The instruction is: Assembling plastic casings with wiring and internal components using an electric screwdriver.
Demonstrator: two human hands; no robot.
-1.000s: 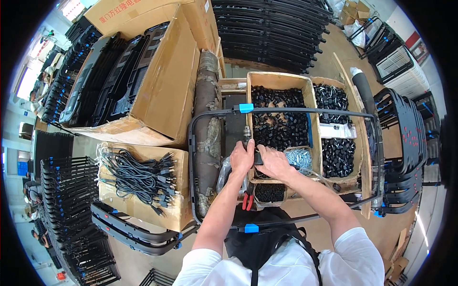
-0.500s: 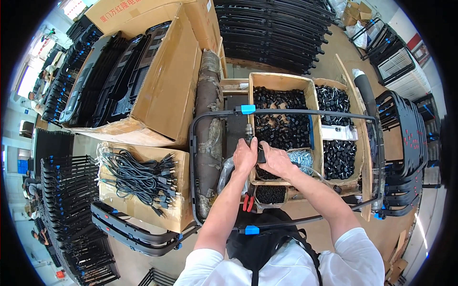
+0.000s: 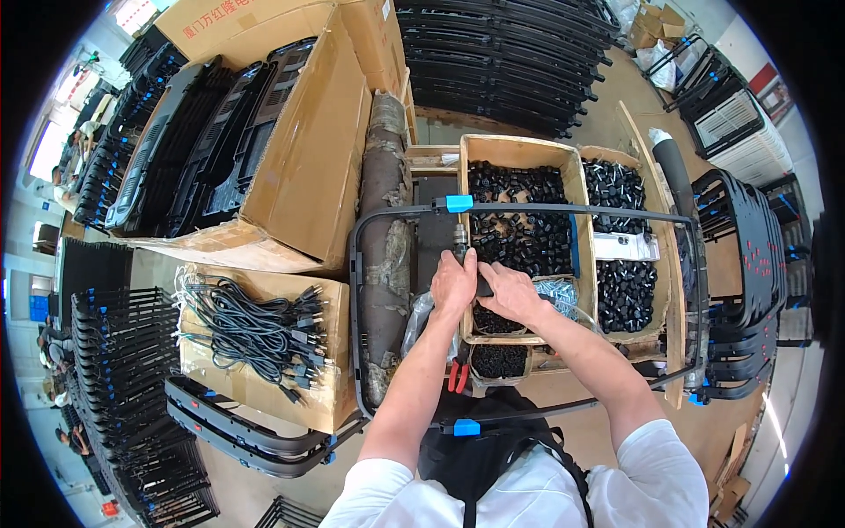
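A short metal-tipped tool (image 3: 459, 242) stands between both hands, its long axis running away from the person, tip toward the far rail of one black frame (image 3: 563, 209). The left hand (image 3: 453, 283) and right hand (image 3: 509, 290) are together, closed around it. Two cardboard boxes of black parts (image 3: 519, 220) lie beneath.

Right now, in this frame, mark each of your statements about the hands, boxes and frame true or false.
1. Both hands meet on a dark tool: true. The left hand and right hand grip the dark tool together.
2. The cardboard box of black cables lies on the person's right: false, it is on the left.
3. Red-handled pliers lie below the left forearm: true.
4. The black tube frame carries yellow clips: false, its clips are blue.
5. The box under the hands holds white parts: false, they are black.
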